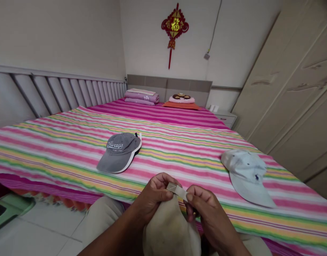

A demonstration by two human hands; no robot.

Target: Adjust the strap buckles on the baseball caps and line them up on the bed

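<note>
Above my lap I hold a beige cap [171,229], its crown toward me and its adjusting strap [181,192] uppermost. My left hand [154,195] is closed, with thumb and fingers gripping one end of the strap at the cap's edge. Opposite it, my right hand [210,213] pinches the other end of the strap between thumb and fingers. The strap runs across the short gap between both hands. Most of the cap's inside and its brim are hidden from view.
A grey cap [118,152] with white lettering lies on the striped bedspread [176,149], left of my hands. To the right rests a pale blue cap [246,174]. Folded bedding [142,96] sits by the headboard [185,87]. A green stool [12,209] stands at lower left.
</note>
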